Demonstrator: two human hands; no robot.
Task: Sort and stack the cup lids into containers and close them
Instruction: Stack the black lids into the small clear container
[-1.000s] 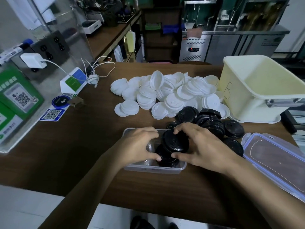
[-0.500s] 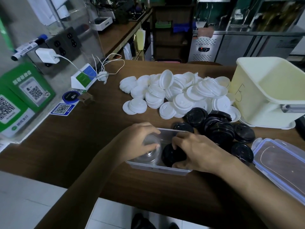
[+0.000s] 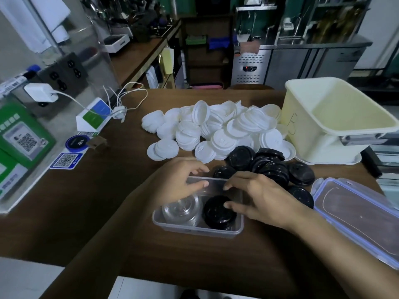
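Black stack seated in the tub, loose lids waiting beyond.

The tub point(image 3: 195, 228) lies crosswise, near the table's front edge. Right hand point(image 3: 262, 199) rests loosely curled on the black stack point(image 3: 218, 211); left hand point(image 3: 180, 183) spreads open over the clear stack point(image 3: 181, 210), gripping nothing (apparently). Loose black lids point(image 3: 269, 167) lie just beyond, nearer the right hand.

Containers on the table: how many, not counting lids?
2. A clear plastic container at the near edge under both hands, holding a black lid stack and clear lids; a cream bin at far right. Others may be out of view.
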